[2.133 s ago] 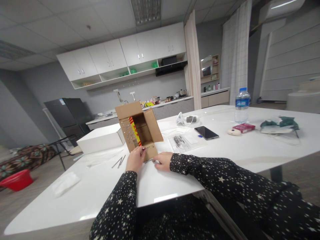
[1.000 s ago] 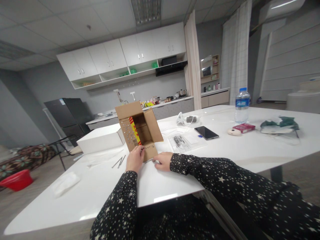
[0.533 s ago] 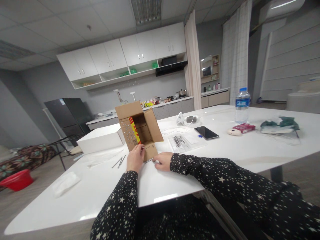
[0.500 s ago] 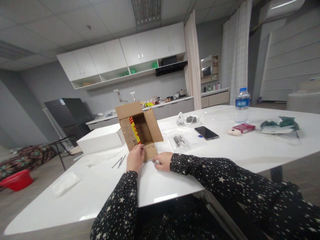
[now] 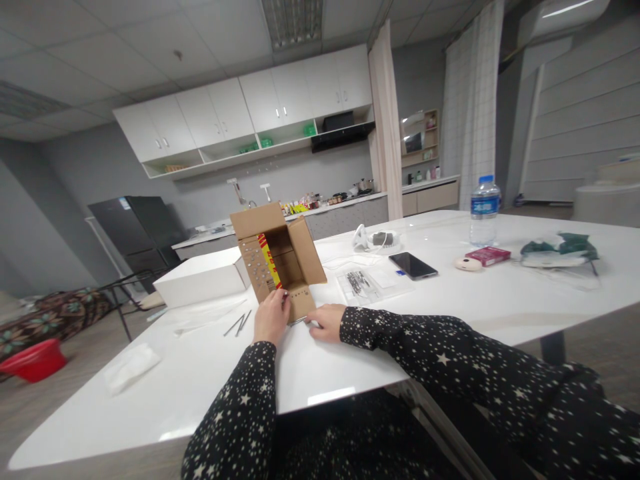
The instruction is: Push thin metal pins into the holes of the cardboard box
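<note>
An open cardboard box [image 5: 260, 263] stands on the white table with yellow-and-red tape along one side. Its front flap [image 5: 303, 303] slopes toward me, with a row of small dots along it. My left hand [image 5: 271, 316] is closed at the left of this flap, fingertips together at a tiny dark piece too small to name. At the flap's lower edge, my right hand [image 5: 327, 322] lies low over the table, thumb and fingers closed at the end of a thin metal rod [image 5: 299, 321]. Small silvery pieces [image 5: 261, 270] dot the box's left side.
Thin metal rods [image 5: 243, 323] lie left of the box, near a crumpled white tissue [image 5: 131, 368] and a long white box [image 5: 200, 283]. To the right are a clear plastic bag [image 5: 367, 285], a phone [image 5: 413, 265], a red box [image 5: 488, 256] and a water bottle [image 5: 484, 212].
My left fingertips have shifted very slightly at the flap. My right hand, the cardboard box and the things on the table look unmoved.
</note>
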{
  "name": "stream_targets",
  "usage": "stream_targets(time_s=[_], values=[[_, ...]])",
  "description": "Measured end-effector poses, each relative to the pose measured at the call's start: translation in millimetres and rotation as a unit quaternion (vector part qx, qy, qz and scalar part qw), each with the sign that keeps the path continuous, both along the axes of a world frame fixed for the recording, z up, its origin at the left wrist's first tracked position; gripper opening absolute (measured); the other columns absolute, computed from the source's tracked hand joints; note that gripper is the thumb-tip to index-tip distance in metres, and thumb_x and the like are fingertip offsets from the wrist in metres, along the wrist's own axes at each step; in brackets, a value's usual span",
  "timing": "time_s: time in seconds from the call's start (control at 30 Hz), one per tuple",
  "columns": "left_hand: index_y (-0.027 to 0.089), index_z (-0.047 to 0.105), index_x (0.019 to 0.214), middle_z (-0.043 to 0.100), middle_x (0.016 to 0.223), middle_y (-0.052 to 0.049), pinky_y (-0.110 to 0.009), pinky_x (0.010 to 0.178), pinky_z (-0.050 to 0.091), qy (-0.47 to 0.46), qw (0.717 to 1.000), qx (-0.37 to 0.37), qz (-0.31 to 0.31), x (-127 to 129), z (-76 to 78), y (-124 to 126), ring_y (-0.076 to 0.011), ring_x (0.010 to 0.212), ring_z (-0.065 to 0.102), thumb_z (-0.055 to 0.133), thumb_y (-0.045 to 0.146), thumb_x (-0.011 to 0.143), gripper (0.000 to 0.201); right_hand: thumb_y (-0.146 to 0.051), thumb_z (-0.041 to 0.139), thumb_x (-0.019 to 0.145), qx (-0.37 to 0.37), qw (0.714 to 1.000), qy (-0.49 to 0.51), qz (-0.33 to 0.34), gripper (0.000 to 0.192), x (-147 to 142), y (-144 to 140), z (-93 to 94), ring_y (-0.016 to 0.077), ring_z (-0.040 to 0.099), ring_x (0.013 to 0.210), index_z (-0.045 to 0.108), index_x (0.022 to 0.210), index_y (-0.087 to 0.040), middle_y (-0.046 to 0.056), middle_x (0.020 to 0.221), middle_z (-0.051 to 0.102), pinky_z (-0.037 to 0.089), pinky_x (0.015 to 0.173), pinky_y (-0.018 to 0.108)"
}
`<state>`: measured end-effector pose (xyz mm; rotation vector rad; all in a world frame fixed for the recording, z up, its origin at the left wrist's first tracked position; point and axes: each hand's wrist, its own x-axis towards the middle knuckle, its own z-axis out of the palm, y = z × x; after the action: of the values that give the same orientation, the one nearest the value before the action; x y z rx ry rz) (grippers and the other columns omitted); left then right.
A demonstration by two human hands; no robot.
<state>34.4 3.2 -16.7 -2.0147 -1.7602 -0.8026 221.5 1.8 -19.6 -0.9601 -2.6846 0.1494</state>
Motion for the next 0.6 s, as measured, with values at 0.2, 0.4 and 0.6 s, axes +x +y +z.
stream_targets(time_s=[0.2, 0.4, 0.6], values=[[0.019, 0.059, 0.096, 0.061, 0.098, -0.007, -0.029, 0.071, 0.044, 0.013, 1.0, 0.0, 0.007, 0.1, 0.1, 0.7, -0.0192, 0.085, 0.06, 0.039, 0.028, 0.088, 0.023, -0.032, 0.046, 0.077, -0.007, 1.0, 0.002, -0.003, 0.04, -0.8, -0.1, 0.3, 0.0252, 0.063, 0.092, 0.062, 0.111, -0.02, 0.01, 0.099, 0.069, 0.046, 0.074, 0.031], [0.02, 0.059, 0.096, 0.061, 0.099, -0.007, -0.03, 0.072, 0.044, 0.014, 1.0, -0.009, 0.015, -0.7, -0.9, 2.2, -0.0191, 0.087, 0.059, 0.04, 0.029, 0.088, 0.023, -0.033, 0.046, 0.077, -0.004, 1.0, -0.001, -0.001, 0.04, -1.1, 1.3, -1.1, 0.0251, 0.063, 0.092, 0.062, 0.112, -0.021, 0.009, 0.099, 0.069, 0.046, 0.074, 0.032], [0.021, 0.057, 0.099, 0.065, 0.097, -0.006, -0.029, 0.073, 0.044, -0.02, 1.0, 0.005, -0.005, -0.6, 0.3, 1.3, -0.0179, 0.084, 0.061, 0.04, 0.027, 0.087, 0.021, -0.032, 0.046, 0.078, 0.001, 1.0, -0.003, 0.0, 0.04, -0.8, 1.1, -1.1, 0.0245, 0.063, 0.091, 0.062, 0.113, -0.021, 0.009, 0.098, 0.069, 0.045, 0.074, 0.031]])
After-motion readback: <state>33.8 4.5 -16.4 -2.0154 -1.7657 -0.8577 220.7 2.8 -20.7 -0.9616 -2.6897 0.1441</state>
